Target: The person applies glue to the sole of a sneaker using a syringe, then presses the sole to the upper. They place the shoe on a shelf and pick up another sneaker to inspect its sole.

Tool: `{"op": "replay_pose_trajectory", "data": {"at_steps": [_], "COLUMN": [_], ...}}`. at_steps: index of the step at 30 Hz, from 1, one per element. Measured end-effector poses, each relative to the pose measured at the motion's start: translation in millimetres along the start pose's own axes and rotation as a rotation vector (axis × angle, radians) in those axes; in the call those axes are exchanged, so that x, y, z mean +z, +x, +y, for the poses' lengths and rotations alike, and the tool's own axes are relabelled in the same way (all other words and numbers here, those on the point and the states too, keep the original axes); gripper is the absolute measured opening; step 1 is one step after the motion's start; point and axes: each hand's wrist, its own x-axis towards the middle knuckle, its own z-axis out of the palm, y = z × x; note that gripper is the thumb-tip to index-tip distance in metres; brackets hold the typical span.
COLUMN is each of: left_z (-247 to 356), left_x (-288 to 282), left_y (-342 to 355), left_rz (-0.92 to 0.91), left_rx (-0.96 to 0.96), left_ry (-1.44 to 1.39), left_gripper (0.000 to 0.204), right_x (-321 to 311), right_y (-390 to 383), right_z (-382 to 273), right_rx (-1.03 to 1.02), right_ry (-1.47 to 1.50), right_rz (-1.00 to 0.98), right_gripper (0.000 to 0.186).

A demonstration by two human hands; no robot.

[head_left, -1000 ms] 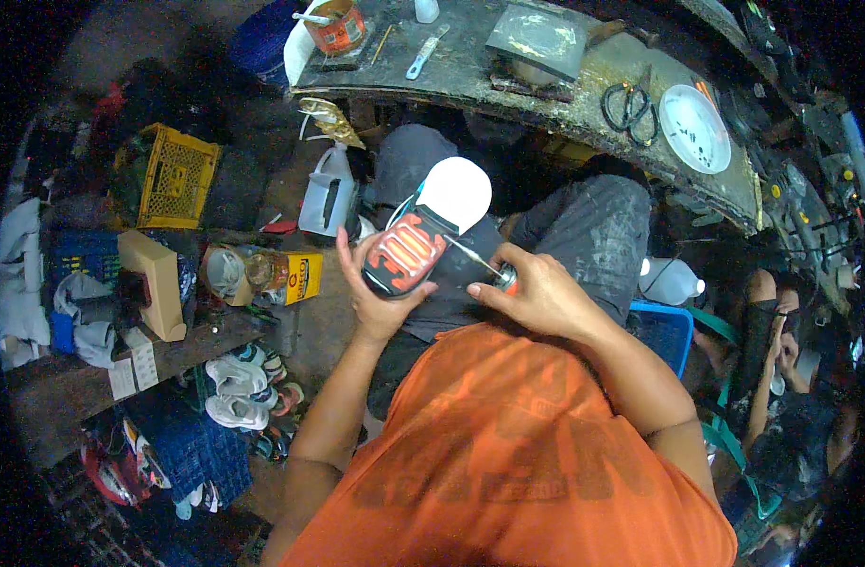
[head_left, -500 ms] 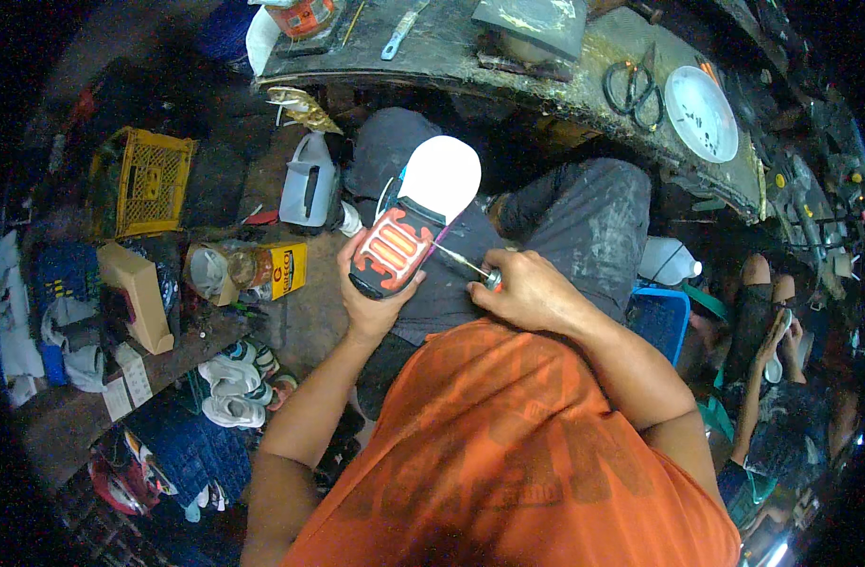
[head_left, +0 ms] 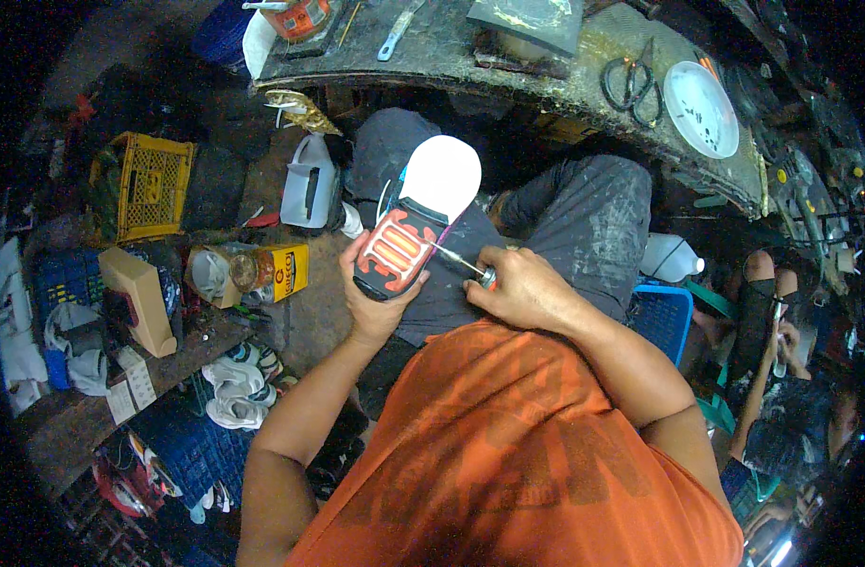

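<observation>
A shoe (head_left: 395, 253) lies sole up over my lap, its heel end toward me. Its sole is white at the far end and red, black and pale orange at the near end. My left hand (head_left: 376, 310) is wrapped round the heel end, thumb and fingers on opposite sides. In my right hand (head_left: 529, 288) is an awl (head_left: 463, 262), its handle mostly hidden in the closed fingers. The awl's thin metal shaft points left, and its tip meets the right edge of the sole.
Ahead, a worn workbench (head_left: 404, 80) carries scissors (head_left: 629, 90), a white bowl (head_left: 700, 111) and a blue-handled knife (head_left: 395, 38). At left are a yellow crate (head_left: 155, 186), a cut white jug (head_left: 310, 184) and several shoes (head_left: 234, 392). A co-worker (head_left: 782, 406) sits at right.
The awl and my right hand have shifted slightly left, with the tip further onto the sole's edge. My left hand and the shoe stay nearly still. The co-worker's hands have moved.
</observation>
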Motion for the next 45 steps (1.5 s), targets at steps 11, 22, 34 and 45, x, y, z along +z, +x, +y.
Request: {"op": "replay_pose_trajectory", "data": {"at_steps": [11,22,34,45], "left_z": [-2,-1,51,63], "left_x": [1,2,18,35], "left_y": [-2,0,18,18], "left_rz": [0.010,-0.004,-0.010,0.100], "left_rx": [-0.008,0.055,0.011,0.011], "left_ry": [0.020,0.050,-0.093,-0.141], "left_gripper": [0.104,0.102,0.087,0.071], "right_x": [1,1,0,4], "right_y": [-2,-4,-7,-9], "right_z": [-3,-2,-5,-9], "right_rx": [0.011,-0.005,-0.029,-0.114], "right_ry": [-0.028,-0.037,0.016,-0.019], "right_rz": [0.051,0.039,0.156,0.184], "right_gripper": [0.042,0.041,0.040,0.038]}}
